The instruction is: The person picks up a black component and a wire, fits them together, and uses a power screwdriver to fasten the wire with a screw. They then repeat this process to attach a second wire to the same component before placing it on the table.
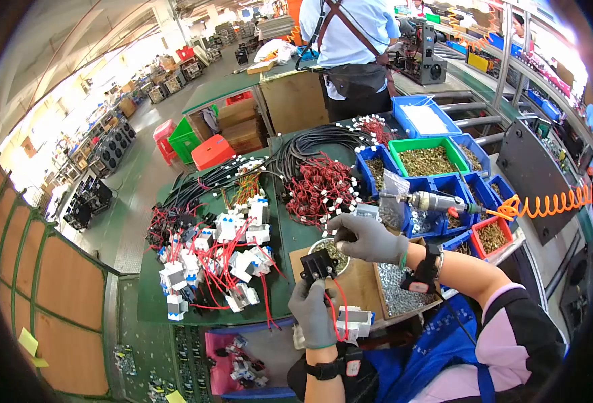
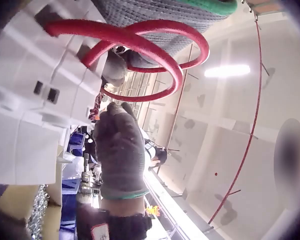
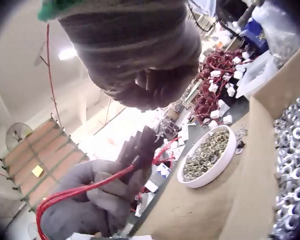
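Note:
My gloved left hand (image 1: 312,312) grips a small black block (image 1: 318,266) with ridged sides over the table's front edge. Red wires (image 1: 342,316) loop from the block down to a white plastic housing (image 1: 355,324) beside that wrist. In the left wrist view the housing (image 2: 37,110) fills the left side. My gloved right hand (image 1: 370,240) hovers just above and right of the block, fingers bent and thumb close to the fingertips. I cannot tell whether something small is between them. In the right wrist view the black block (image 3: 140,145) lies below the curled right fingers.
A round white dish (image 3: 206,156) of small screws sits on cardboard below the right hand. Beside it is a box of silver nuts (image 1: 404,292). White housings (image 1: 226,232) and red wire bundles (image 1: 318,188) cover the table; a power screwdriver (image 1: 434,201) lies over blue bins.

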Demonstrator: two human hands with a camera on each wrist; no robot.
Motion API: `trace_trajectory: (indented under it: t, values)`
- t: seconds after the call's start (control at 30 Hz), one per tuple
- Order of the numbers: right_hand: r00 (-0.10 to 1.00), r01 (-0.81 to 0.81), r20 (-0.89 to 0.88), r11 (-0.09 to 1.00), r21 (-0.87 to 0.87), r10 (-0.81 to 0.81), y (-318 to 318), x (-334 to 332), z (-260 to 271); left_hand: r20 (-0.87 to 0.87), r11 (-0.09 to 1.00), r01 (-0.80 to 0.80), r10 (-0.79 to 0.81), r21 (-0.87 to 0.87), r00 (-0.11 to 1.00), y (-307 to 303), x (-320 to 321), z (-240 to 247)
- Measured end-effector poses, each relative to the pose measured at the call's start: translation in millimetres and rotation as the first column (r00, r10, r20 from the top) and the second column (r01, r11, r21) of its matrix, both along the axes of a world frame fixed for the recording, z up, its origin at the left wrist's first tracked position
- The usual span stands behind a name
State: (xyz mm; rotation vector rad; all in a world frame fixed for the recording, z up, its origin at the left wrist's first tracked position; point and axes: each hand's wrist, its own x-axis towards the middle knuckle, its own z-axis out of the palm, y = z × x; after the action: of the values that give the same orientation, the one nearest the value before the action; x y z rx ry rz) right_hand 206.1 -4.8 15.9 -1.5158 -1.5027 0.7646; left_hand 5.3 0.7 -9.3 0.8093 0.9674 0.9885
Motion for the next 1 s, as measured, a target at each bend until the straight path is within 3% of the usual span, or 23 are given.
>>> trace_trajectory:
  t: [0.1, 0.17, 0.2, 0.33, 0.43, 0.53, 0.63, 0.77, 0.8, 0.83, 0.9, 1.0]
  values:
    - [0.949, 0.048, 0.314, 0.997, -0.059, -0.027, -1, 2, 4, -0.005, 1.0, -0.027, 0.027, 0.013, 1.0, 3, -4, 6]
    - [0.821, 0.081, 0.571, 0.99, -0.112, -0.003, 1, 1, -9, 0.009, 0.998, -0.057, 0.057, 0.015, 0.998, 3, -9, 6]
    - [0.844, 0.023, 0.536, 0.998, -0.058, 0.012, 6, 7, -33, -0.011, 0.998, -0.06, 0.06, 0.01, 0.998, 2, -9, 9]
    - [0.725, 0.015, 0.685, 0.993, -0.114, 0.068, 13, -3, -40, -0.028, 0.999, -0.053, 0.053, -0.011, 0.998, 1, -11, 7]
    - [0.728, -0.096, 0.68, 0.995, -0.026, 0.088, 22, -7, -49, -0.016, 0.999, -0.047, 0.046, -0.016, 0.999, 2, -9, 7]
    - [0.717, -0.107, 0.688, 0.993, -0.047, 0.109, 27, -12, -45, -0.005, 1.0, -0.02, 0.02, -0.017, 1.0, 4, -13, 1]
    - [0.756, -0.017, 0.648, 0.992, -0.125, 0.095, 30, -11, -46, 0.006, 1.0, -0.02, 0.02, -0.009, 1.0, 5, -13, 1]
    - [0.934, 0.031, 0.353, 0.999, 0.045, -0.045, 22, 0, -40, 0.004, 1.0, -0.023, 0.023, -0.02, 1.0, 3, -13, 5]
    - [0.949, 0.024, 0.314, 1.0, -0.003, -0.022, 18, 4, -34, -0.002, 1.0, -0.018, 0.018, -0.025, 1.0, 3, -12, 6]
    - [0.993, 0.02, 0.114, 0.997, -0.07, -0.012, 18, 7, -33, -0.003, 1.0, -0.019, 0.018, -0.021, 1.0, 3, -12, 6]
    - [0.956, -0.03, -0.291, 0.98, -0.194, -0.028, 16, 13, -31, -0.003, 1.0, -0.02, 0.019, -0.013, 1.0, 3, -9, 4]
    - [0.887, -0.046, -0.46, 0.984, -0.174, -0.04, 1, 5, -2, -0.024, 1.0, -0.007, 0.007, -0.001, 1.0, 2, -6, 5]
